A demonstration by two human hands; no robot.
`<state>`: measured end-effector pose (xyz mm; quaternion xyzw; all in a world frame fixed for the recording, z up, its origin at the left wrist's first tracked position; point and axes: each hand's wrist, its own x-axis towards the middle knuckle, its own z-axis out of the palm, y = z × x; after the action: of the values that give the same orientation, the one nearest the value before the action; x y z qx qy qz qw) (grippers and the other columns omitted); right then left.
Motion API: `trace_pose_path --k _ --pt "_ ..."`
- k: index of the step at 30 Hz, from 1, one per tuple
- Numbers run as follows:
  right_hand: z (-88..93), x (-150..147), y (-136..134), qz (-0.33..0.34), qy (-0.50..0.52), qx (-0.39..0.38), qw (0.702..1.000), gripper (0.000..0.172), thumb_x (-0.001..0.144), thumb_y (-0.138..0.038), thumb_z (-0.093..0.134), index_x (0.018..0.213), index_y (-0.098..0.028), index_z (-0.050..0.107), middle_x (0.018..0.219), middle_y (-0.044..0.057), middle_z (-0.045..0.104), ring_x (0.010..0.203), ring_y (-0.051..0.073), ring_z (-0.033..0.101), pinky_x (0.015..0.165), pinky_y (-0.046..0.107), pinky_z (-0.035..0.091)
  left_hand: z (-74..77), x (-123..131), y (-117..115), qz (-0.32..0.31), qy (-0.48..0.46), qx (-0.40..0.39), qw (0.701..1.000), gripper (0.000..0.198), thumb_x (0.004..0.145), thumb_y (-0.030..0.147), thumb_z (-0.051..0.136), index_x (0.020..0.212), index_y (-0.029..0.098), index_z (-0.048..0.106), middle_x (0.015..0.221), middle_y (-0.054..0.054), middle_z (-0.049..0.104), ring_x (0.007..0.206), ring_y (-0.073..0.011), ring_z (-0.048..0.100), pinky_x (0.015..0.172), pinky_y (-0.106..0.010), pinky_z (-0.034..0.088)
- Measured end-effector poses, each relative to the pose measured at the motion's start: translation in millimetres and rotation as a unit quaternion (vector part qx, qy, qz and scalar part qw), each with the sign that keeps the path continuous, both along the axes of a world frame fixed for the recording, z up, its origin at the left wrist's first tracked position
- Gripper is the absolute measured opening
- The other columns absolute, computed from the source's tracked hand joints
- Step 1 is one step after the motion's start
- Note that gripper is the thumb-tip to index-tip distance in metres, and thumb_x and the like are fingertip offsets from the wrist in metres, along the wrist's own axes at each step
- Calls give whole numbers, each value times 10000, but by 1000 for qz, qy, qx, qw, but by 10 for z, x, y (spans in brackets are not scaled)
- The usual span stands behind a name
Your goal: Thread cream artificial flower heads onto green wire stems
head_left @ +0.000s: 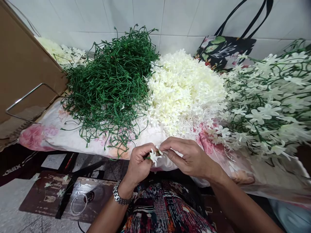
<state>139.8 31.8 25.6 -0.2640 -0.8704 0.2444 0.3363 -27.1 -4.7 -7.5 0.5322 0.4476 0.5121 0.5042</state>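
My left hand is closed on a thin green stem bearing a small white artificial flower. My right hand pinches another small white flower right beside it, fingertips nearly touching the left hand's. Both hands hover over my lap, just in front of a floral cloth. On the cloth lie a tangled heap of green plastic stems, a mound of loose cream-white flowers, and at the right a pile of finished stems with white flowers.
A brown cardboard box with a wire handle stands at the left. A black floral tote bag leans on the white tiled wall. More white flowers lie behind the green heap. A dark board with a ring lies on the floor.
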Motion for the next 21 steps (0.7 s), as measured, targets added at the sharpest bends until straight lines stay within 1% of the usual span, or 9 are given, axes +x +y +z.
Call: trace_pose_path --k 4,9,15,21 --pt "16 0 16 16 -6 9 1000 210 810 -44 422 906 -143 581 797 58 659 714 125 623 628 248 516 -39 -15 -2 -18 -38 -16 999 130 634 60 476 554 156 511 544 44 394 539 -92 335 505 -207 271" --pt "22 -7 34 27 -11 3 1000 178 811 -53 455 910 -127 583 795 67 654 718 133 620 629 257 516 -57 -17 5 -31 -89 -25 995 151 632 41 475 533 155 480 531 47 362 521 -85 297 487 -207 254" --pt "-13 -16 39 23 1 0 1000 159 831 -76 466 919 -146 578 788 54 649 717 123 612 627 252 516 -71 -20 13 -31 -101 -33 994 164 633 33 471 526 158 467 527 50 350 519 -85 279 486 -212 239" --pt "-19 -15 43 22 11 -3 1000 157 844 -76 455 920 -137 578 788 69 648 714 125 613 614 249 513 -66 -28 21 -31 -100 -48 993 167 603 13 462 525 160 462 521 51 342 514 -86 273 479 -214 236"
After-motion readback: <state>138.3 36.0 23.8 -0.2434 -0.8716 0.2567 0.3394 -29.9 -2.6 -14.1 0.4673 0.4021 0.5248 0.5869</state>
